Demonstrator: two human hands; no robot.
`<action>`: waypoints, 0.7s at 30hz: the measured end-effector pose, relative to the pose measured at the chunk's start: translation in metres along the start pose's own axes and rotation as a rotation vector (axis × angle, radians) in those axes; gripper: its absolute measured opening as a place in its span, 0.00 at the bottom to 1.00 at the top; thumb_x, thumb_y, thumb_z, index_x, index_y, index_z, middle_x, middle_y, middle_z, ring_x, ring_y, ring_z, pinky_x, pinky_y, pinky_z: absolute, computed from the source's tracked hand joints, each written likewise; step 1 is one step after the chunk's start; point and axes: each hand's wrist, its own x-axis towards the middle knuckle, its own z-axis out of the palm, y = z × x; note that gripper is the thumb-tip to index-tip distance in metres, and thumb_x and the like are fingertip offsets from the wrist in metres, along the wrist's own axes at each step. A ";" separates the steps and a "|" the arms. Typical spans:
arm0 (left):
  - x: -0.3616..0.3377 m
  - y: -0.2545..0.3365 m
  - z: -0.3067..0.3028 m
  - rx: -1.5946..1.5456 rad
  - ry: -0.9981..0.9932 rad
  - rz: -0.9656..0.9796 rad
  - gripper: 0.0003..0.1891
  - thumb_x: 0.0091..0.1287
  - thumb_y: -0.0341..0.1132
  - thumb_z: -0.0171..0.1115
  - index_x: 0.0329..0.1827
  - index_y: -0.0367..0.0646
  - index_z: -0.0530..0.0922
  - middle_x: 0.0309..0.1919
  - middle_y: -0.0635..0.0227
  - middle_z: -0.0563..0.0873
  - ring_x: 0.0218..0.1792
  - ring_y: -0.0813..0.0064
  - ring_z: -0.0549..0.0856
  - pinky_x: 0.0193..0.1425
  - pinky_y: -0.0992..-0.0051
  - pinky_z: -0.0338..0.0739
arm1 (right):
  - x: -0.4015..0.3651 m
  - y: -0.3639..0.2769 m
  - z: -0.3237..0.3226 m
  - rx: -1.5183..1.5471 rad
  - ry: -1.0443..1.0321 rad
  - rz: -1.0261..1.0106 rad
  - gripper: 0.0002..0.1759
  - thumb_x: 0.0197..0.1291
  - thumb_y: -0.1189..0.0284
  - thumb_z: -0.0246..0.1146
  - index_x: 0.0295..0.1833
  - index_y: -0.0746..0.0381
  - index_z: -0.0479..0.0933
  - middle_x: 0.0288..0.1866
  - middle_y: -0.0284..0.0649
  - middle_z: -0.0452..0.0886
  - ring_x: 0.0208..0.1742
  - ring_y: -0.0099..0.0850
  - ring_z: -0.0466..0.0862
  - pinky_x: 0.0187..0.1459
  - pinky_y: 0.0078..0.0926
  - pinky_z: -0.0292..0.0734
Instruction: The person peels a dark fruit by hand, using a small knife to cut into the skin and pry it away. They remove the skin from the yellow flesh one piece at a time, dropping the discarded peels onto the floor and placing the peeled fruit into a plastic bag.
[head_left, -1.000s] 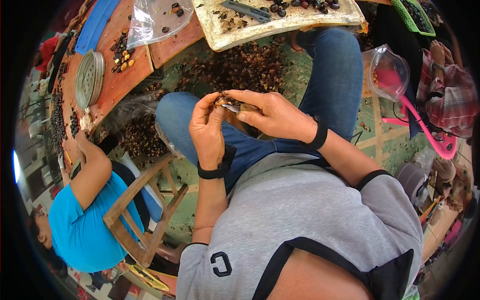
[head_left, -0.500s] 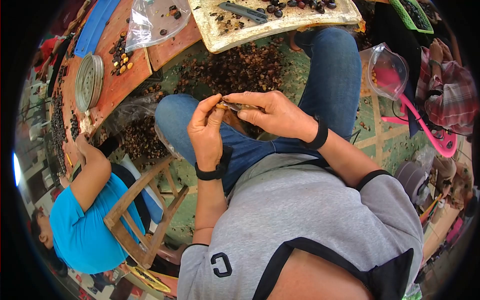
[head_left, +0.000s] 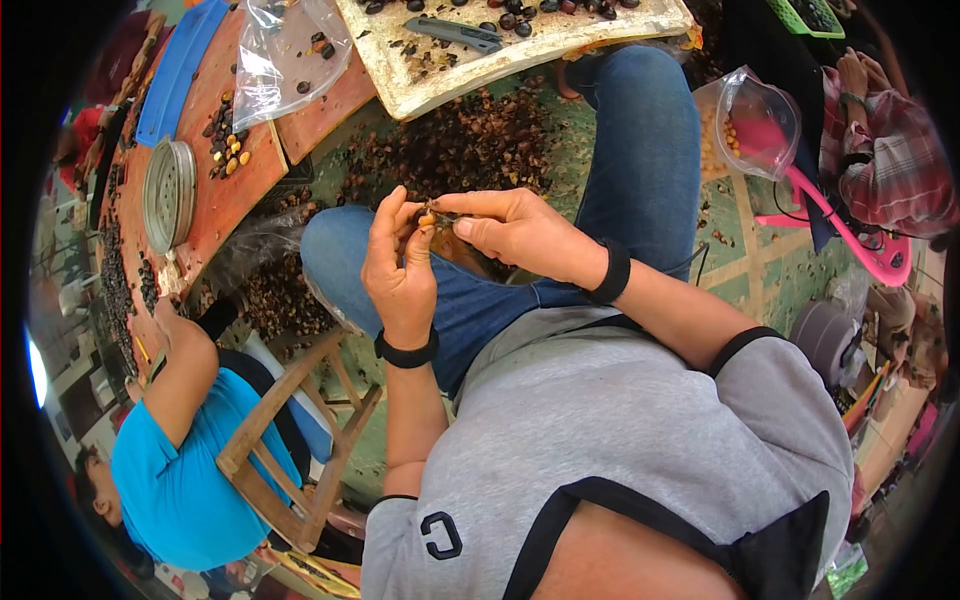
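My left hand (head_left: pixel 400 280) pinches a small yellow-orange nut (head_left: pixel 428 218) between thumb and fingers, above my lap. Close against it, my right hand (head_left: pixel 530 230) is closed with its index fingertip at the nut. A thin dark tool, seemingly a small knife (head_left: pixel 446 224), shows between the right thumb and index finger; most of it is hidden. Both wrists wear black bands. In front of my knees is a worn whitish tray (head_left: pixel 440 85) with dark round nuts (head_left: pixel 522 29) and a grey box cutter (head_left: pixel 455 33) on it.
A clear bag (head_left: pixel 290 70), loose nuts (head_left: pixel 228 145), a metal strainer (head_left: pixel 168 195) and a blue tray (head_left: pixel 180 70) occupy the wooden table at left. Shell scraps (head_left: pixel 450 140) cover the floor. A person in blue (head_left: pixel 190 450) sits left on a wooden chair (head_left: pixel 290 440); a plaid sleeve (head_left: pixel 895 170) shows right.
My hands have shifted slightly left. The left index finger has lifted and straightened, exposing more of the yellow nut. The view has turned a little, moving the tray leftward and up.
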 end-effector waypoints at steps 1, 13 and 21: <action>0.001 0.001 0.001 -0.011 0.011 -0.015 0.21 0.70 0.23 0.59 0.66 0.38 0.72 0.51 0.64 0.83 0.50 0.77 0.82 0.56 0.78 0.76 | 0.004 0.009 0.001 -0.068 0.034 -0.129 0.20 0.68 0.70 0.59 0.64 0.63 0.75 0.34 0.33 0.82 0.30 0.18 0.76 0.33 0.18 0.74; 0.009 -0.002 -0.014 -0.137 -0.164 -0.032 0.22 0.67 0.23 0.61 0.65 0.41 0.73 0.49 0.62 0.84 0.47 0.74 0.85 0.52 0.76 0.79 | -0.003 0.002 -0.009 -0.440 0.055 -0.448 0.20 0.65 0.71 0.58 0.62 0.60 0.77 0.30 0.45 0.84 0.29 0.29 0.84 0.35 0.27 0.78; 0.001 0.009 -0.017 -0.141 -0.284 -0.124 0.23 0.69 0.25 0.60 0.67 0.36 0.68 0.50 0.62 0.83 0.48 0.75 0.82 0.53 0.76 0.79 | -0.011 0.005 -0.017 -0.354 -0.085 -0.281 0.22 0.69 0.70 0.55 0.67 0.63 0.72 0.43 0.44 0.85 0.38 0.31 0.85 0.41 0.27 0.79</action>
